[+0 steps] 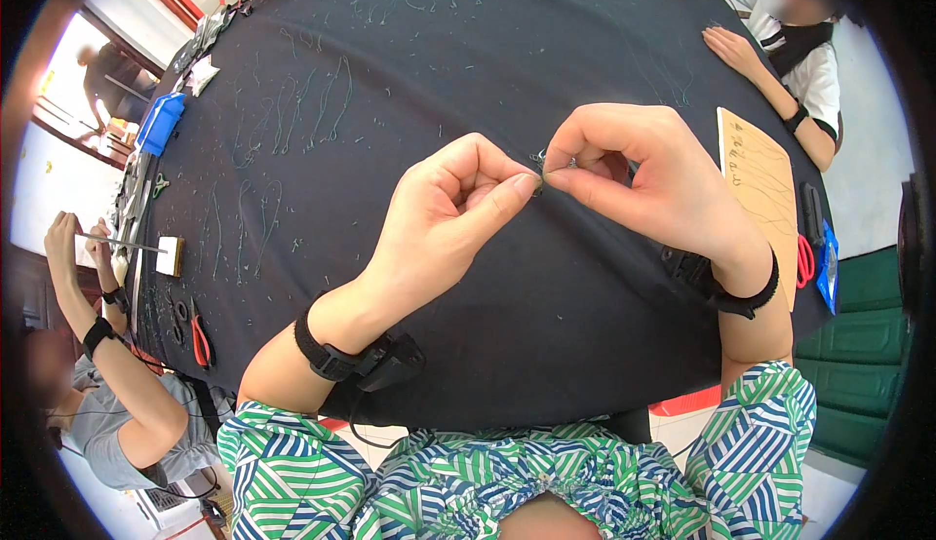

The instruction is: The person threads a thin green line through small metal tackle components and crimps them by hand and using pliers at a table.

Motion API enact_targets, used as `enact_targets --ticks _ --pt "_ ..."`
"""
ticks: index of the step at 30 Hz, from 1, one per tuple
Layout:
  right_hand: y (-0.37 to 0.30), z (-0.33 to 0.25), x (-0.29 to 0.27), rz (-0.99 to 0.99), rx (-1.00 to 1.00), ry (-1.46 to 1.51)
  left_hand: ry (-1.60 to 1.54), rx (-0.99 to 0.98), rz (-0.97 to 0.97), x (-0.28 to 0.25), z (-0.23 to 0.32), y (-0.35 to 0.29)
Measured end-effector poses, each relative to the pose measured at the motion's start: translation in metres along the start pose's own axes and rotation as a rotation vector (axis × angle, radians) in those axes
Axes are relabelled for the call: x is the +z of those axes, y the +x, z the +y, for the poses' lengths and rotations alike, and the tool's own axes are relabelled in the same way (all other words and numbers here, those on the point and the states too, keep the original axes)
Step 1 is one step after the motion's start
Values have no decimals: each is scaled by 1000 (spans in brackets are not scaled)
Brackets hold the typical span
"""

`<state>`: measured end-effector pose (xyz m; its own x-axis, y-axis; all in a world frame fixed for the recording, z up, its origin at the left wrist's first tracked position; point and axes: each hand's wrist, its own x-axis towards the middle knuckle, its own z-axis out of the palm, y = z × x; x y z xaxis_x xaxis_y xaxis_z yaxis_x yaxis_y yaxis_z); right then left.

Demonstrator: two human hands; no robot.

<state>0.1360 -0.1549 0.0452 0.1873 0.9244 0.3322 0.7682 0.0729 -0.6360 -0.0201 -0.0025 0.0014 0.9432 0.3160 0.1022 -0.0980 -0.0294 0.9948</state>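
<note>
Over the dark cloth-covered table (pixel 507 316), my left hand (pixel 439 218) and my right hand (pixel 648 174) meet almost fingertip to fingertip. Each is closed in a pinch of thumb and forefinger. Between them shows a tiny, dark, partly shiny piece (pixel 538 159), too small to name and mostly covered by the fingers. Black straps circle both of my wrists. To the left of my hands, several thin green cords (pixel 336 101) lie loose on the cloth, some in loops, among small scattered clippings.
At right lie a tan board (pixel 756 179) with thin strands, red-handled scissors (pixel 804 262) and a blue packet (pixel 829 267). Red-handled pliers (pixel 200 335) rest at left. A person at left holds a thin rod near a white block (pixel 170 256); another person's hands (pixel 736 53) rest at upper right.
</note>
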Motion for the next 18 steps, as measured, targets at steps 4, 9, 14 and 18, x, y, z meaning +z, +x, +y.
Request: enact_targets --ticks 4,9,14,18 --pt "0 -2 0 -16 4 26 5 33 -1 -1 -1 0" --pt "0 -2 -1 -8 -33 11 -4 44 -8 -1 -2 0" --pt "-2 0 -2 12 9 23 -31 40 9 0 0 0" --pt "-1 0 -1 61 12 69 -54 -20 -4 1 3 -1"
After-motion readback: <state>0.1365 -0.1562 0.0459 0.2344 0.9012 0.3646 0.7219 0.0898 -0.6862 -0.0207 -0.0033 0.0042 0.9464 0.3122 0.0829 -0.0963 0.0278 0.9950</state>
